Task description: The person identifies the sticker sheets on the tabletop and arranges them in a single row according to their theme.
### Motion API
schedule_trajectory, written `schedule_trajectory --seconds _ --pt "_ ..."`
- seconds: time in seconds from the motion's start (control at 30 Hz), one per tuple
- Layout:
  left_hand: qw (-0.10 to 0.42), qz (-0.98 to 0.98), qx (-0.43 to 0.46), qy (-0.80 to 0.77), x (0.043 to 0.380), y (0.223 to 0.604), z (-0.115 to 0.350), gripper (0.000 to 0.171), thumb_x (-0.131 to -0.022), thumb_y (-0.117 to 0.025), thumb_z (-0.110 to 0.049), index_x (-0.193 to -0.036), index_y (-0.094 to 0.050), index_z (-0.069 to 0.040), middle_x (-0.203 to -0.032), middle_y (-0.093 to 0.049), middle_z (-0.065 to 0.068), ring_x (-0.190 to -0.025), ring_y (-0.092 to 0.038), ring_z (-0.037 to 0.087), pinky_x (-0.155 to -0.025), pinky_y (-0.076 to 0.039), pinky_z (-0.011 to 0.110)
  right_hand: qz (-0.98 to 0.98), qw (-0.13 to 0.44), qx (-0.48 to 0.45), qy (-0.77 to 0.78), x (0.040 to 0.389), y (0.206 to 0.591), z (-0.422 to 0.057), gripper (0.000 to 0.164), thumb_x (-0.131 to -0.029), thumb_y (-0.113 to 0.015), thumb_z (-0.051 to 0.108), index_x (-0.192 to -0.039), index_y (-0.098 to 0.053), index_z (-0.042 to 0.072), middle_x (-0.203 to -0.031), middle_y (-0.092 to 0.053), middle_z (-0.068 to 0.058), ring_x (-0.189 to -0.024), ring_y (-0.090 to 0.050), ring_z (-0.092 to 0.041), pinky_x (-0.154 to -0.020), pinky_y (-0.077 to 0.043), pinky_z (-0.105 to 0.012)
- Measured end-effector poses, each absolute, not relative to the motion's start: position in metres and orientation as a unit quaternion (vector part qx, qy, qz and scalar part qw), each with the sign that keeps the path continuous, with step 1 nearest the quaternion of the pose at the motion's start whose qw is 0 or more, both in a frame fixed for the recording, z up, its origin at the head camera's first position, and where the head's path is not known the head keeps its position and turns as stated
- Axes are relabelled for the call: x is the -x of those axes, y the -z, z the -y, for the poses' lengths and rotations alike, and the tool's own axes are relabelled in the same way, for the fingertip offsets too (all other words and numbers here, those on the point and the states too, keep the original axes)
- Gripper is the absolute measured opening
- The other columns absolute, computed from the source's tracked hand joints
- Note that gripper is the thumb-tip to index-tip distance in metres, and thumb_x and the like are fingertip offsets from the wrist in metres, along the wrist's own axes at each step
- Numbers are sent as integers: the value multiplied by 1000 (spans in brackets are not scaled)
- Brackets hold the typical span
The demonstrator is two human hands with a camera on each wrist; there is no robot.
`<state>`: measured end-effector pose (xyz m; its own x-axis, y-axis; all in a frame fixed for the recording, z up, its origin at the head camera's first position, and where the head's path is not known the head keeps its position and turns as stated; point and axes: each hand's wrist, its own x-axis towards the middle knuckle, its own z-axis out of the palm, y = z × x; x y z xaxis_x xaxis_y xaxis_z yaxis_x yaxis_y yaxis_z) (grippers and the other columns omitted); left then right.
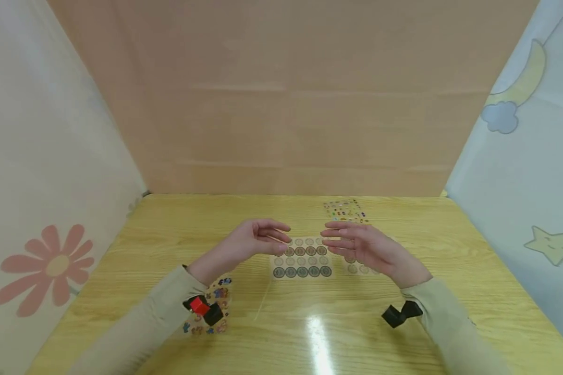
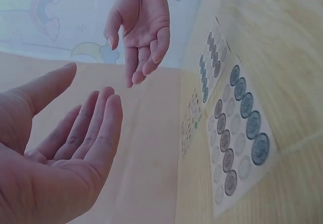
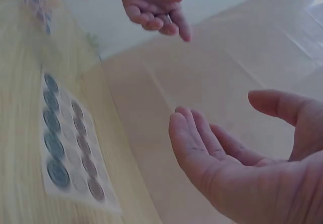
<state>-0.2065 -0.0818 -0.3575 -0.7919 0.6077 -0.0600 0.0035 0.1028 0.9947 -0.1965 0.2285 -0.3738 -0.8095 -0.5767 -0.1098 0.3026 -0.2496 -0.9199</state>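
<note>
Two hands: raised above a wooden table point(image 1: 145, 250), palms facing, well apart and empty. Directions use a flat clock centred on the middle coin sheet, twelve pointing away from the person.
Left hand point(image 1: 259, 239): at ten o'clock. Its four fingers lie loosely side by side, gently bent, the thumb held away from them; nothing is pinched.
Right hand point(image 1: 366, 247): between two and three o'clock. Its fingers are lightly bent with slim gaps, the thumb apart; nothing is pinched.
Middle coin sheet point(image 1: 302, 261): at the clock's centre, flat on the table, printed with rows of round coins, dark and pale rows alternating.
Second coin sheet point(image 1: 356, 269): at three o'clock, just beside the first, partly hidden below the right hand.
Small patterned sheet point(image 1: 344, 210): between one and two o'clock, farther off, dotted with tiny coloured shapes.
Cartoon sheet point(image 1: 221, 304): at eight o'clock, partly covered by the left wrist; bright little figures, too small to identify.
Step in hand: judging by the empty hands, a ready stance, with neither hand working on a sheet.
Next move: handling any sheet would call for lowering a hand and getting a fingertip under a thin, flat edge.
</note>
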Motion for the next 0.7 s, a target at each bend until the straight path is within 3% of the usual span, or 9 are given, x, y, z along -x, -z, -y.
schedule_trajectory --seconds 0.13,0.43,0.7 --pt "233 -699 -222 -639 228 357 61 43 -86 -72 -7 -127 -58 -3 -116 -64 18 -98 -65 29 -90 -52 44 -570 265 107 771 208 373 -251 51 -103 -41 7 -146 -19 -11 -134 -51 -17 -126 -47 -36 -106 -35 -46" --pt "216 -719 -213 -625 284 369 27 42 -86 -71 -4 -126 -60 -6 -110 -67 13 -100 -65 29 -87 -54 41 -644 220 80 729 236 382 -294 46 -101 -48 8 -143 -34 -6 -126 -59 -11 -117 -56 -26 -101 -43 -41" --pt "231 -722 -206 -619 328 384 1 43 -87 -70 -3 -128 -57 -3 -113 -64 17 -109 -58 39 -95 -48 48 -681 221 54 696 256 393 -313 48 -102 -48 14 -143 -32 -5 -118 -64 1 -117 -56 -21 -107 -35 -47"
